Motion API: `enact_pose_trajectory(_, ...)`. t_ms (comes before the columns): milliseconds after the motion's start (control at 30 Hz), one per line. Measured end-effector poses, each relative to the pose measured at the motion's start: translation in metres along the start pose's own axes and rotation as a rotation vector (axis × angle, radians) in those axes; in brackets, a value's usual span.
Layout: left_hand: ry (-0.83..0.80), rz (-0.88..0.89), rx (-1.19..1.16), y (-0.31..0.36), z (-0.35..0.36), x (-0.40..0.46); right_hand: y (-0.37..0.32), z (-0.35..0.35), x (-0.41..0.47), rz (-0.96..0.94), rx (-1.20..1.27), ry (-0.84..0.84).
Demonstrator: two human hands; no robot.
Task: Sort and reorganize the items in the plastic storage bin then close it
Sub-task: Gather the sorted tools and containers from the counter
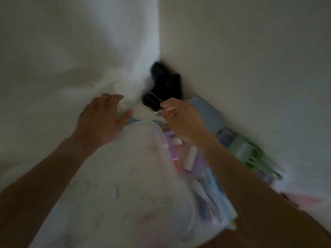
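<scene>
The frame is blurred by motion. A clear plastic storage bin with its pale lid fills the lower middle. My left hand, a ring on one finger, reaches over the bin's far left corner with fingers spread, touching white fabric. My right hand hovers beyond the bin's far right corner with fingers curled; something small seems pinched at the fingertips, but the blur hides what. A black object lies in the wall corner just beyond both hands.
To the right of the bin lie loose items: a white tube, purple packaging, a grey-blue box and a green slotted basket along the wall. Two white walls meet ahead.
</scene>
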State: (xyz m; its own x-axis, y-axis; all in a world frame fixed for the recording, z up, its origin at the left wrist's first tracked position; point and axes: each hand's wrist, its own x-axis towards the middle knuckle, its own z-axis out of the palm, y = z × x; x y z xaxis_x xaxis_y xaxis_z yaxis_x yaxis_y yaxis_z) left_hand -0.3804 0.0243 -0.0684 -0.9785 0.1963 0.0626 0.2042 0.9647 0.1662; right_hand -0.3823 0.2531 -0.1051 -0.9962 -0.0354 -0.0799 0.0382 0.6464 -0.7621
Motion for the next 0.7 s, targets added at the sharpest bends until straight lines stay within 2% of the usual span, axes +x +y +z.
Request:
enact_pose_trajectory(100,0.140,0.171,-0.031,0.081,-0.007,-0.024,0.018,-0.046,-0.087,0.014,-0.068,0.118)
enact_pose_trajectory(133,0.136,0.231,-0.049,0.107,-0.004,-0.035,0.030,-0.057,-0.118,0.046,-0.097,0.144)
enact_pose_trajectory(233,-0.130,0.349,0.018,0.174,0.014,-0.058,0.069,-0.086,-0.196,0.227,-0.108,0.186)
enact_pose_trajectory(367,-0.296,0.234,-0.168,0.229,0.045,-0.069,0.125,-0.109,-0.245,0.407,-0.114,0.263)
enact_pose_trajectory(467,-0.456,0.153,-0.158,0.255,0.070,-0.061,0.163,-0.119,-0.238,0.467,-0.188,0.385)
enact_pose_trajectory(533,-0.519,0.091,-0.126,0.266,0.093,-0.053,0.185,-0.120,-0.224,0.447,-0.230,0.394)
enact_pose_trajectory(600,-0.516,0.044,-0.111,0.274,0.116,-0.045,0.205,-0.114,-0.209,0.424,-0.267,0.346)
enact_pose_trajectory(700,-0.411,0.063,-0.079,0.278,0.146,-0.033,0.234,-0.101,-0.195,0.338,-0.351,0.275)
